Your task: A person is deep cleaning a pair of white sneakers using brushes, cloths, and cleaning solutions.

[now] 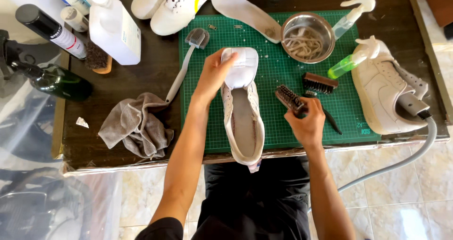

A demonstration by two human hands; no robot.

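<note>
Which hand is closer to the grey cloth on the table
Left. The left hand grips the toe of the white shoe, just right of the grey cloth. The right hand holds a brush farther right, beyond the shoe.

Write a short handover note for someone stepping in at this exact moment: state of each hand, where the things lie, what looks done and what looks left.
Left hand holds down the toe of the white shoe, which lies opening-up on the green cutting mat.
Right hand grips a dark-bristled brush, held just right of the shoe and apart from it.
A second brush and a steel bowl holding laces are on the mat; a grey cloth lies left of it.
Done: laces and insole out.
Left: how far brushing has got cannot be told.
</note>
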